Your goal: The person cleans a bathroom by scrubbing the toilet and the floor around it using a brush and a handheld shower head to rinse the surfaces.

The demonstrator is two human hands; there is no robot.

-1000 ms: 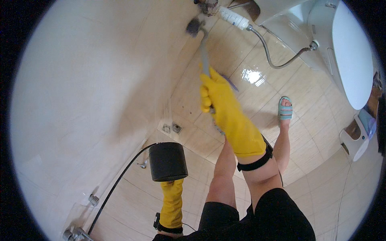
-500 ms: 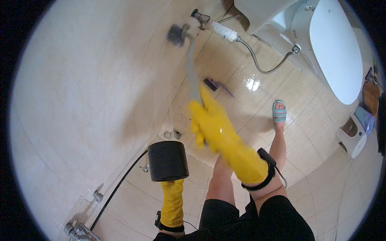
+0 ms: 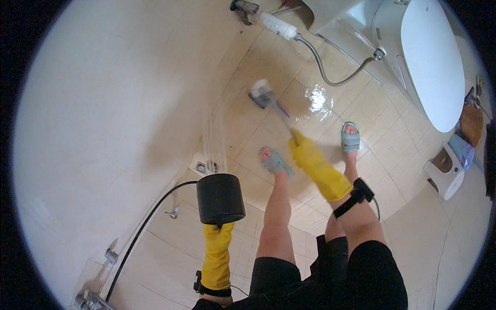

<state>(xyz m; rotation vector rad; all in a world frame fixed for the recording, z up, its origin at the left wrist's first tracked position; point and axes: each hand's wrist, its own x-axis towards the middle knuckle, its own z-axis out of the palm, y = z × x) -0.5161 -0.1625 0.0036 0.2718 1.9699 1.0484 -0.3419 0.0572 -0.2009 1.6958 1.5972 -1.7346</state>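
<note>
My left hand (image 3: 218,250), in a yellow rubber glove, is closed on a black cylindrical shower head (image 3: 220,199); its fingers are mostly hidden behind it. Thin streams of water (image 3: 214,132) spray from the shower head toward the wall and the floor drain (image 3: 203,166). My right hand (image 3: 314,163), gloved the same way, grips the grey handle of a long-handled scrub brush (image 3: 262,93). The blurred brush head is low over the wet floor, over a small purple-handled brush (image 3: 282,108) that it partly covers.
A white toilet (image 3: 431,67) stands at upper right, joined by a metal hose (image 3: 323,72) to a white filter (image 3: 277,26). My slippered feet (image 3: 351,137) are on the tiles. A black hose (image 3: 137,237) runs along the wall at left. A white bin (image 3: 445,173) sits at right.
The scrub brush has swung from beside the wall and valve down and right to the floor by the purple-handled brush. My right hand moved right; my left foot has come into view.
</note>
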